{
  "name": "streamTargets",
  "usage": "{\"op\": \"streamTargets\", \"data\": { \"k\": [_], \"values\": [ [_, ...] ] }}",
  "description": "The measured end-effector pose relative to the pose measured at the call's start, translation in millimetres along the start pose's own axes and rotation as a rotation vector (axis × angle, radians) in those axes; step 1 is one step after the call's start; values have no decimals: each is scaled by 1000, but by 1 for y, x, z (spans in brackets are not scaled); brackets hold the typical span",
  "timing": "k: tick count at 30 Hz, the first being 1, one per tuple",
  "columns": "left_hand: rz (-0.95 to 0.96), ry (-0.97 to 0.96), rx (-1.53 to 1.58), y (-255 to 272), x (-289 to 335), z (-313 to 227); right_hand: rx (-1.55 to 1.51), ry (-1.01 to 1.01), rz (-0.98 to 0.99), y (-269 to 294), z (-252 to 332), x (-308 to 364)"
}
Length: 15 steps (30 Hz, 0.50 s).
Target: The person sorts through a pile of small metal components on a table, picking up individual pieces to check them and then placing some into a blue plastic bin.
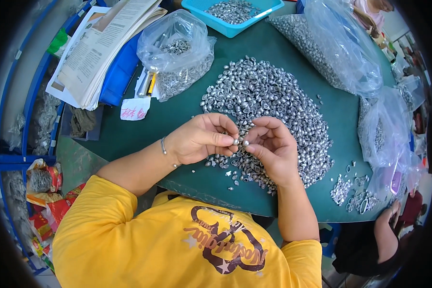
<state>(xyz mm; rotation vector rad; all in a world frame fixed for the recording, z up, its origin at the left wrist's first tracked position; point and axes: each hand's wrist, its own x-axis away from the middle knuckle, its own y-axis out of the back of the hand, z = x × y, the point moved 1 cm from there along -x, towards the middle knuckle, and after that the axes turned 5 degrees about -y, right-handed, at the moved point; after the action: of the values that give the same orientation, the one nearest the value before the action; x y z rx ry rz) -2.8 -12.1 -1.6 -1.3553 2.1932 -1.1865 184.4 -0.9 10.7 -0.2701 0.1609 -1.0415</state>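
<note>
My left hand (199,138) is closed in a pinch, thumb against fingers, on a small rounded silver metal piece (235,141). Just beside it, my right hand (277,152) pinches a similar silver metal piece (246,143); the two pieces are close together, and whether they touch I cannot tell. Both hands hover over the near part of a wide pile of small hollow, rounded metal pieces (269,91) heaped on the green table (177,115). A few loose bits (233,177) lie near the table's front edge.
At the back left stand an open plastic bag of metal parts (185,72), a blue bin (120,72) and papers (98,53). A turquoise basket (231,30) sits at the back. Filled bags (317,48) line the right, near small parts (341,189). Other people sit at the right.
</note>
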Motion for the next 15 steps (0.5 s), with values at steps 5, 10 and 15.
{"op": "streamTargets", "data": {
  "k": [5, 10, 15],
  "values": [
    [-5, 15, 46, 1, 2, -2, 13, 65, -10, 1, 0, 1],
    [53, -80, 372, 3, -2, -13, -637, -28, 30, 13, 1, 0],
    [-229, -218, -153, 9, 1, -34, -809, -131, -94, 16, 16, -2]
  ]
}}
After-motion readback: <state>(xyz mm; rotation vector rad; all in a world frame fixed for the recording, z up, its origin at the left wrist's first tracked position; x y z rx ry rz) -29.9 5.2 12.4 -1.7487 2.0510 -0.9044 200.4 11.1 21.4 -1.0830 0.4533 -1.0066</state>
